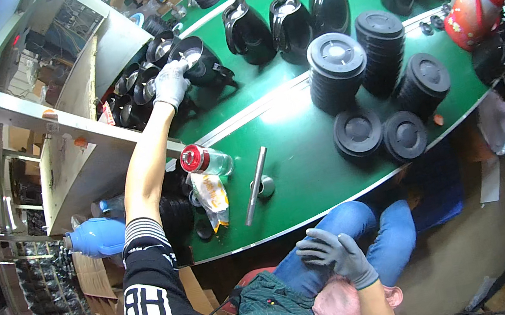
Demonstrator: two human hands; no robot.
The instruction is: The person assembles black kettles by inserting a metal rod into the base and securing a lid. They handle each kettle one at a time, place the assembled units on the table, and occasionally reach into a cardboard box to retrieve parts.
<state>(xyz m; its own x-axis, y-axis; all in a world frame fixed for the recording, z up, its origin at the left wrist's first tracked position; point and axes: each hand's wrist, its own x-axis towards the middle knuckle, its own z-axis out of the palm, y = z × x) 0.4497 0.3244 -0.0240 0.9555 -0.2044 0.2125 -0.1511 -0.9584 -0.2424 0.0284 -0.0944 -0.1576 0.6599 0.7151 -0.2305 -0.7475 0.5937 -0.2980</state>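
My left hand point(172, 85), in a pale grey glove, reaches to the far left and grips the rim of a black jug point(204, 65). The jug is tilted, with its handle toward the right. Close by that hand stand several more black jugs point(143, 85) with shiny inner parts, crowded together. My right hand point(341, 255), also gloved in grey, is raised above my lap, away from the table. Its fingers are apart, and nothing shows in them.
On the green table point(298, 190) are stacks of black round lids point(336, 57), a metal rod point(256, 187) on a small stand, and a red-capped clear jar point(206, 160). Black pitchers point(248, 31) line the far side. A red flask point(474, 7) stands right; a blue flask point(97, 237) lies left.
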